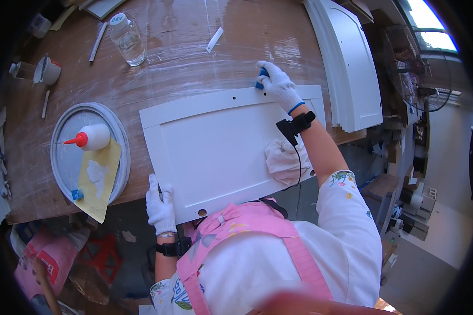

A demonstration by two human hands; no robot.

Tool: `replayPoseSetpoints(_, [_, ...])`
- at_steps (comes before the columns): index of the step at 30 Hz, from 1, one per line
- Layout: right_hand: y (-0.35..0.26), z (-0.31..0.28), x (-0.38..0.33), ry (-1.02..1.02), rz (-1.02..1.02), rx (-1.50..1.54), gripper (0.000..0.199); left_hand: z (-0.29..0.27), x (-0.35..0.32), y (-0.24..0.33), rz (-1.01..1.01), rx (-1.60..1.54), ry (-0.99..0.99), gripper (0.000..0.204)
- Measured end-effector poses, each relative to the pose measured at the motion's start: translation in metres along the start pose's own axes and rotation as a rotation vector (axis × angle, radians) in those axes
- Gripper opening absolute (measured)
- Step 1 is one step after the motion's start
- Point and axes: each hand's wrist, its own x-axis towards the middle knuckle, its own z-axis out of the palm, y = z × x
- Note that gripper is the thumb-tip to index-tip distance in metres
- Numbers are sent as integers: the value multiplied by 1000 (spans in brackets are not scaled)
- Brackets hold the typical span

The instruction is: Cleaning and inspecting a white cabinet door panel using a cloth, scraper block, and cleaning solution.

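Right hand (277,83) curled around blue block (260,83)

head view, one: wide fisheye, head-worn, upright; facing steeply down, near, over worktable (178,63); straight edges bowed, outer rim dark.

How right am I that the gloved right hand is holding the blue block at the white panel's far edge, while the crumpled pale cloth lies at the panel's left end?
One slip: the crumpled pale cloth lies toward the panel's right end, as the head view shows. The gloved right hand is holding the blue block at the white panel's far edge.
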Motion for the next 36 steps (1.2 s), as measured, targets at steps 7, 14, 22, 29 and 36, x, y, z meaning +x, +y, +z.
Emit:
replayPoseSetpoints(7, [21,-13,3,14,53,-87,38,2,0,-5,60,7,35,60])
replayPoseSetpoints(14, [-18,20,2,27,-162,61,41,3,3,-2,87,1,40,60])
replayPoseSetpoints(22, [-12,15,4,-5,58,3,40,1,1,-6,73,5,30,59])
replayPoseSetpoints(29, [-46,25,9,-57,-125,-23,40,-2,0,-4,41,0,13,62])
replayPoseSetpoints(36, [-72,40,4,-59,-128,-18,38,-2,1,-4,56,-25,17,63])
